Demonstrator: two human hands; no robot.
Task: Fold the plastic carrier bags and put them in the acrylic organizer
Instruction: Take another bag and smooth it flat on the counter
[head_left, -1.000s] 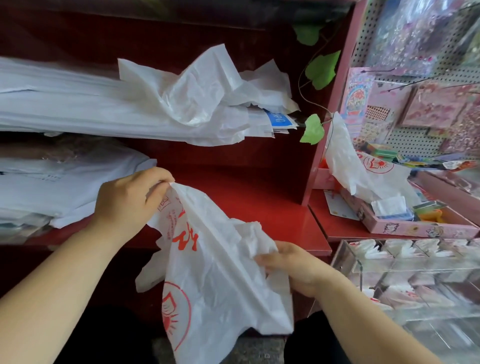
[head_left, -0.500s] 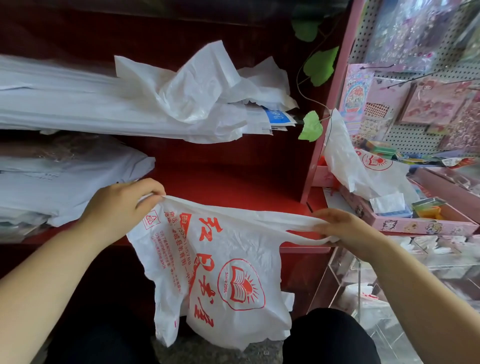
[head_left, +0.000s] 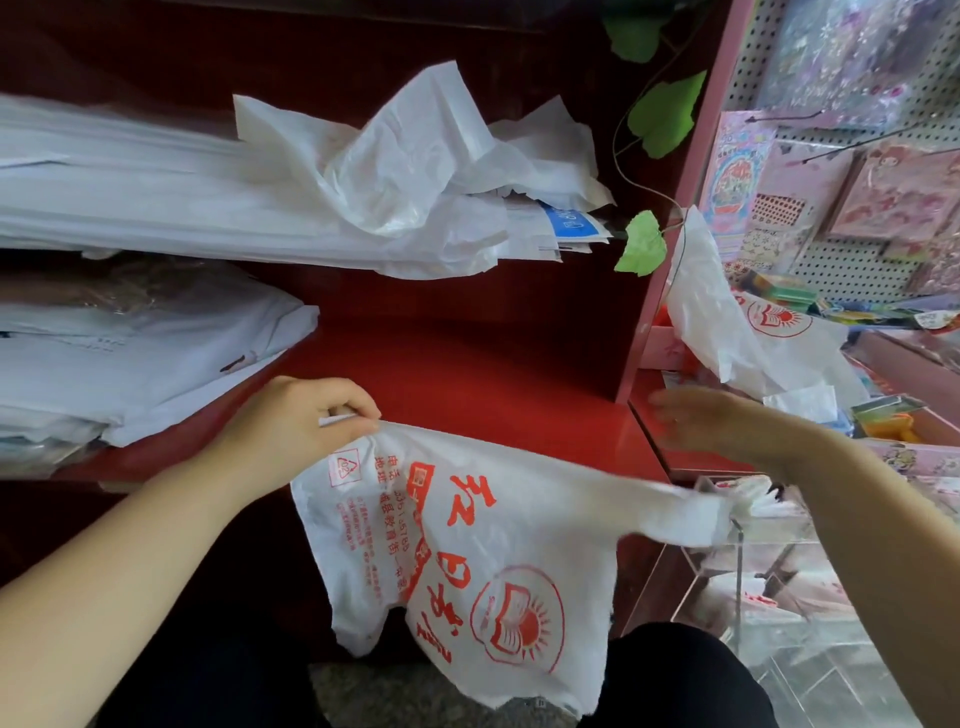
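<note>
A white plastic carrier bag (head_left: 467, 561) with red print hangs spread out in front of the red shelf (head_left: 467, 374). My left hand (head_left: 306, 426) pinches its upper left corner. My right hand (head_left: 711, 421) hovers above the bag's right end, blurred, its fingers stretched out and apart from the plastic. That right end trails onto the near corner of the clear acrylic organizer (head_left: 779, 525) at the lower right, which holds several folded white bags.
A pile of crumpled white bags (head_left: 374, 192) lies on the upper shelf and flat white packets (head_left: 130, 358) sit at the left. Another printed bag (head_left: 727, 322) is draped over a pink tray (head_left: 914, 457) at the right, below a pegboard of stickers (head_left: 857, 156).
The bag went from bunched to stretched wide between both hands. My right hand has since let go of the right end and lifted, and that end now sags toward the organizer.
</note>
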